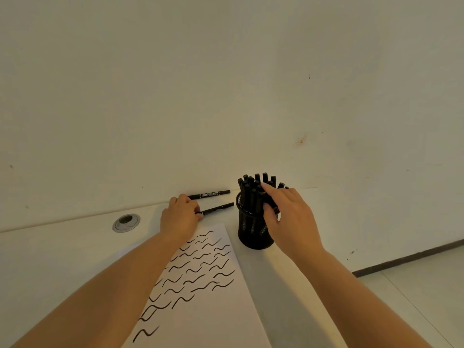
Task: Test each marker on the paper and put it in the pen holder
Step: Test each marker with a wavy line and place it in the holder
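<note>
The left hand [179,216] lies knuckles up on the white desk [62,249], its fingers curled round the near end of a black marker [218,207] that lies flat and points away to the right, toward the pen holder [252,228]. Just beyond that hand, close to the wall [226,84], a second black marker [209,194] with a white label lies flat on the desk; the hand's knuckles hide its left end, so whether they touch it cannot be told. To the right of the left hand stands the black mesh pen holder, upright and crowded with black markers [251,189] whose caps stick up above its rim. The right hand [288,217] is at the holder from its right side: the forefinger reaches over the marker caps and the thumb presses against the mesh wall, with the other fingers bent down behind the rim; whether it pinches any single marker cannot be told. Under and between the two forearms lies a white sheet of paper [213,310] covered in rows of short black wavy strokes, its far corner just beside the left hand and near the foot of the holder. Left of the left hand a round metal cable grommet [126,222] is set into the desk
</note>
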Available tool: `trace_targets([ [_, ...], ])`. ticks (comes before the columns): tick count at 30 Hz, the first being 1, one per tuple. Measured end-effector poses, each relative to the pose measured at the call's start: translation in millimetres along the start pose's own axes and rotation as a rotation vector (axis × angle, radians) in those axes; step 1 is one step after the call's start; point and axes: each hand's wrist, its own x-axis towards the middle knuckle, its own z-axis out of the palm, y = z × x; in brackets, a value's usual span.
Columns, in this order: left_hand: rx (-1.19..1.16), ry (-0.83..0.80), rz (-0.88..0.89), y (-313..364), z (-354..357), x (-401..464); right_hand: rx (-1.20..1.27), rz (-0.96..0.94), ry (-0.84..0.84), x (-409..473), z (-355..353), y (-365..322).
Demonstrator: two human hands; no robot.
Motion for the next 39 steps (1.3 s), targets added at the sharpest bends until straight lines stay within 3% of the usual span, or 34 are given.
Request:
trace_targets([
  [7, -0.236, 0.043, -0.049, 4.2, -33.3, -23.1, 0.103, 0.093, -0.013, -4.6, -6.2, -5.2],
  [13, -0.588, 0.013, -0.014, 17.8, -72.3, -73.9, 0.093, 0.099, 0.214, -23.5, -9.0, -36.0],
  [17, -0.729, -0.04, 0.113, 28.3, -93.8, -116.7, 0.489, 0.285, -0.003, -41.3, 0.7, -69.9],
  [22, -0.747, -0.126, 0.201, 25.7, -102.9, -164.5, 0.742, 0.394, -0.134, -64.4, 16.9, -103.2],
  [29, -0.711, -0.077, 0.172, 5.0, -102.2, -205.0, 0.925, 0.57, -0.025, -88.9, 27.8, -130.6],
  [35, -0.604, -0.015, 0.18, -0.7, -104.2, -222.6, 0.835, 0.537, -0.194, -102.4, 29.7, -145.6],
  [39, -0.631, -0.096, 0.114, -4.5, -106.1, -233.6, 0.727, 0.577, -0.276, -102.8, 28.8, -145.9],
])
